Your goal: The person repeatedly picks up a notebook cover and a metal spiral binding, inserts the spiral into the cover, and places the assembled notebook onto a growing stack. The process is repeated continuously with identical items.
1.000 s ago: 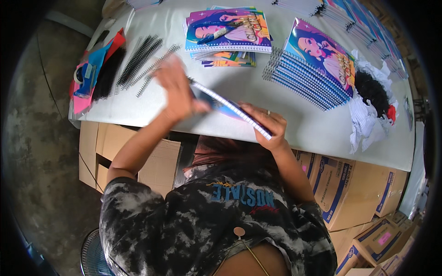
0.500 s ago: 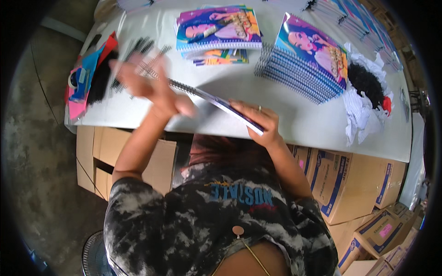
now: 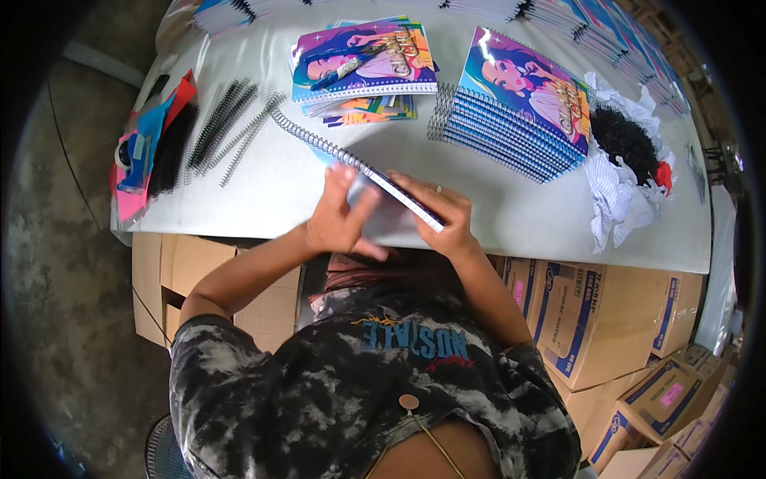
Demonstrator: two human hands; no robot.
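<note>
One notebook (image 3: 405, 199) is between the left hand (image 3: 341, 214), its fingers spread, and the right hand (image 3: 448, 214), which pinches its right end. Threading the coil (image 3: 325, 147) seems the present step; the next move probably calls for turning it farther in.

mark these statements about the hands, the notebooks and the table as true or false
1. The right hand grips the held notebook. True.
2. The left hand is clenched into a fist. False: its fingers are spread.
3. A dark spiral coil runs along the held notebook's whole edge. False: it stops partway, short of the end by the right hand.
4. The blue pen lies on top of the left notebook stack. True.
5. The striped cloth lies at the table's left. False: it lies at the right, beside the right notebook stack.
6. A blue tape dispenser sits at the table's left side. True.
</note>
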